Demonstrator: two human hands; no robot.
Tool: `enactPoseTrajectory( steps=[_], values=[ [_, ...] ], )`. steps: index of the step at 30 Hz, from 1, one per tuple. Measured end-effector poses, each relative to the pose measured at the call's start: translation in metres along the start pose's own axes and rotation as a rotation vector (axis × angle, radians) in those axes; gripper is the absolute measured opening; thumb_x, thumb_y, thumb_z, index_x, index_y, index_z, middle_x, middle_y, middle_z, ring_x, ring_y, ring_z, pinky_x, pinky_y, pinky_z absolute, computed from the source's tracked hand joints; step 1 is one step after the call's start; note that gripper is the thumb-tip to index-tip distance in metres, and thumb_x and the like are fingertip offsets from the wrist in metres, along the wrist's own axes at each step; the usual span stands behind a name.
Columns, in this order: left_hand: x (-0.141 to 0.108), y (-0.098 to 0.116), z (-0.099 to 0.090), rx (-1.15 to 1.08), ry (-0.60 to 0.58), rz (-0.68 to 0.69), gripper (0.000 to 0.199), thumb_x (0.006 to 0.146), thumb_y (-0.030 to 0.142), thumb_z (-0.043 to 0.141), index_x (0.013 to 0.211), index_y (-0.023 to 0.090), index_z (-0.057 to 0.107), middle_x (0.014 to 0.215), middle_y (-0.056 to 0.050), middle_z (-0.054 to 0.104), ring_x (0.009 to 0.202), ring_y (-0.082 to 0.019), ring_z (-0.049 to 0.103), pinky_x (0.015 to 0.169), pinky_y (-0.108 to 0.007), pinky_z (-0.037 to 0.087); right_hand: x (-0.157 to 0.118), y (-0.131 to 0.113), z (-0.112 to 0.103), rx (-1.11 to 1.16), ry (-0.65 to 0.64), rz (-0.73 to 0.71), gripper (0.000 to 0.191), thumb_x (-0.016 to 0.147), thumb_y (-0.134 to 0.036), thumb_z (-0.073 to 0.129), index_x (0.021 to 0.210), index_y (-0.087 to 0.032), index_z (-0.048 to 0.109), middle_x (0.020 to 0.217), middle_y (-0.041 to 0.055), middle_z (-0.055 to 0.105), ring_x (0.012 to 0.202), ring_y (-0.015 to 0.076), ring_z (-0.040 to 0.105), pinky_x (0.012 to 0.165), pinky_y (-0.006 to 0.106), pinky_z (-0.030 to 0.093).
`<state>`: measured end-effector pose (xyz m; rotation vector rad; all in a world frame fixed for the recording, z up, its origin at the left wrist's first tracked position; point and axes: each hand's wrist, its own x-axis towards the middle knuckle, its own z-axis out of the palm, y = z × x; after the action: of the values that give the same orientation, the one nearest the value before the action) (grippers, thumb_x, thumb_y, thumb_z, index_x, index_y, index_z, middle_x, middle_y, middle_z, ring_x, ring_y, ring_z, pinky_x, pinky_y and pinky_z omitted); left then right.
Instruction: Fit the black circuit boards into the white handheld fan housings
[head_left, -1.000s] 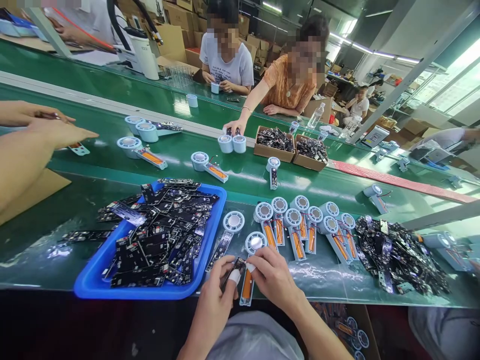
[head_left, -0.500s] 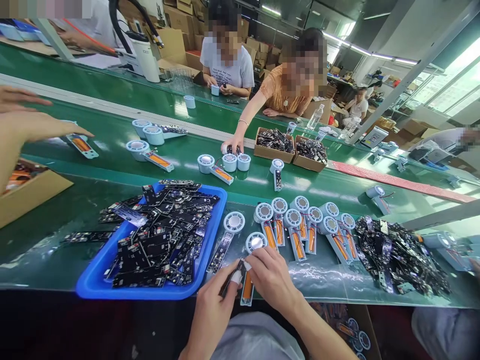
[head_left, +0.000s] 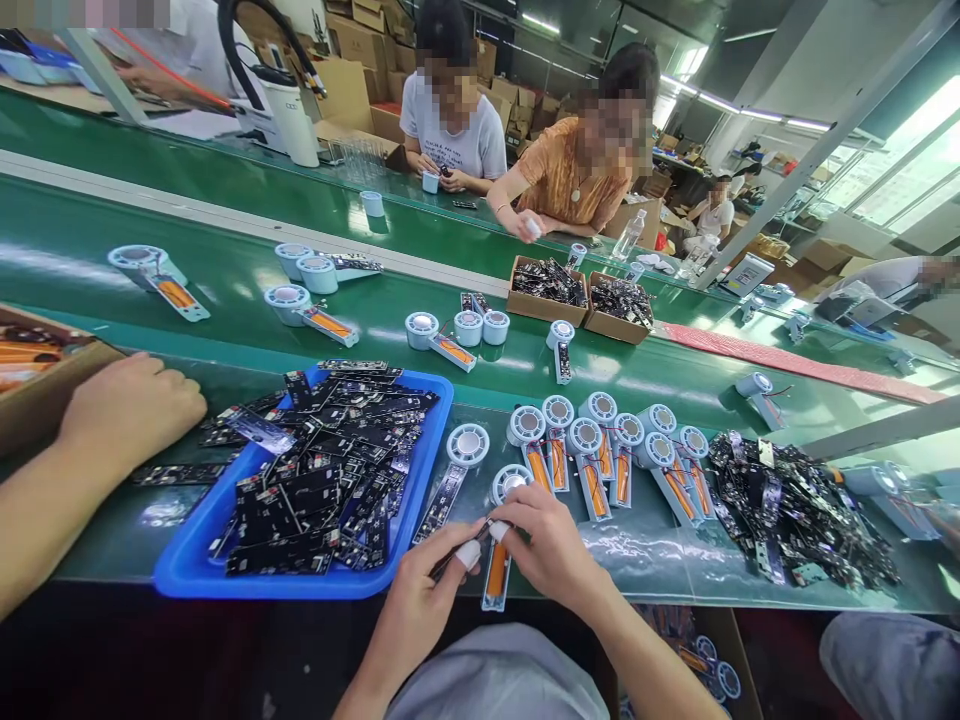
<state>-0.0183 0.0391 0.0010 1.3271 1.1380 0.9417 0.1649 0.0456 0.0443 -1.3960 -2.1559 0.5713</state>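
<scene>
Near the table's front edge, my left hand (head_left: 431, 580) pinches a dark circuit board (head_left: 450, 560). My right hand (head_left: 536, 530) has its fingers pressed together at the board's upper end; what lies between them is too small to make out. Beneath the hands rests a pale blue unit (head_left: 495, 580) with an orange cell, its round head (head_left: 511, 482) just above my right fingers. Another round-headed unit (head_left: 467, 445) with a black board lies to the upper left. A blue tray (head_left: 442, 420) heaped with black boards is at the left.
Several round-headed units (head_left: 585, 437) with orange cells stand right of centre, beside a pile of boards (head_left: 795, 515). More units sit on the green conveyor (head_left: 360, 380). A co-worker's arm (head_left: 97, 440) rests at the left. People sit across the conveyor.
The co-worker's arm at left has come down beside the tray. The person in orange has drawn a hand back from the conveyor. Conveyor units at left moved slightly right. My left hand tilted the board lower.
</scene>
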Motion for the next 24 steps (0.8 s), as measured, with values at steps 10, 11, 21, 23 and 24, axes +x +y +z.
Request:
enactPoseTrajectory(
  steps=[10, 11, 21, 23, 24],
  values=[
    [-0.006, 0.000, -0.007, 0.163, -0.008, -0.085, 0.045, 0.089, 0.041, 0.049, 0.127, 0.022, 0.066, 0.106, -0.009, 0.079, 0.092, -0.024, 0.077, 0.071, -0.032, 0.063, -0.019, 0.004, -0.033, 0.142, -0.090, -0.019, 0.038, 0.093, -0.006, 0.052, 0.124, -0.023, 0.065, 0.111, 0.0079, 0.065, 0.101, 0.0202, 0.062, 0.090, 0.034, 0.053],
    [-0.007, -0.001, -0.006, 0.173, -0.023, -0.083, 0.046, 0.090, 0.040, 0.047, 0.128, 0.022, 0.065, 0.105, -0.009, 0.079, 0.085, -0.023, 0.077, 0.071, -0.032, 0.063, -0.024, 0.004, -0.032, 0.093, -0.123, -0.032, 0.040, 0.091, -0.004, 0.052, 0.123, -0.023, 0.066, 0.107, 0.0075, 0.064, 0.097, 0.0198, 0.062, 0.086, 0.033, 0.054],
    [-0.004, -0.001, 0.001, 0.492, -0.040, 0.172, 0.048, 0.091, 0.017, 0.036, 0.130, 0.024, 0.064, 0.109, -0.008, 0.075, 0.104, -0.024, 0.073, 0.091, -0.037, 0.060, -0.027, 0.009, 0.011, 0.587, 0.144, 0.207, 0.015, 0.096, -0.026, 0.059, 0.094, -0.020, 0.073, 0.092, 0.0061, 0.072, 0.084, 0.0178, 0.067, 0.077, 0.030, 0.056],
    [-0.006, -0.004, -0.001, 0.618, -0.054, 0.242, 0.053, 0.090, 0.011, 0.034, 0.129, 0.027, 0.066, 0.106, -0.007, 0.073, 0.096, -0.022, 0.075, 0.080, -0.032, 0.061, -0.023, 0.009, 0.012, 0.767, 0.189, 0.394, 0.020, 0.092, -0.038, 0.066, 0.089, -0.020, 0.074, 0.082, 0.0041, 0.071, 0.069, 0.0159, 0.064, 0.064, 0.027, 0.055],
    [-0.008, -0.005, -0.001, 0.688, -0.058, 0.260, 0.055, 0.090, 0.008, 0.034, 0.128, 0.029, 0.067, 0.104, -0.006, 0.072, 0.089, -0.021, 0.075, 0.073, -0.029, 0.061, -0.022, 0.009, 0.012, 0.824, 0.195, 0.459, 0.023, 0.088, -0.042, 0.069, 0.087, -0.020, 0.075, 0.079, 0.0035, 0.070, 0.064, 0.0147, 0.061, 0.060, 0.026, 0.053]
  ],
)
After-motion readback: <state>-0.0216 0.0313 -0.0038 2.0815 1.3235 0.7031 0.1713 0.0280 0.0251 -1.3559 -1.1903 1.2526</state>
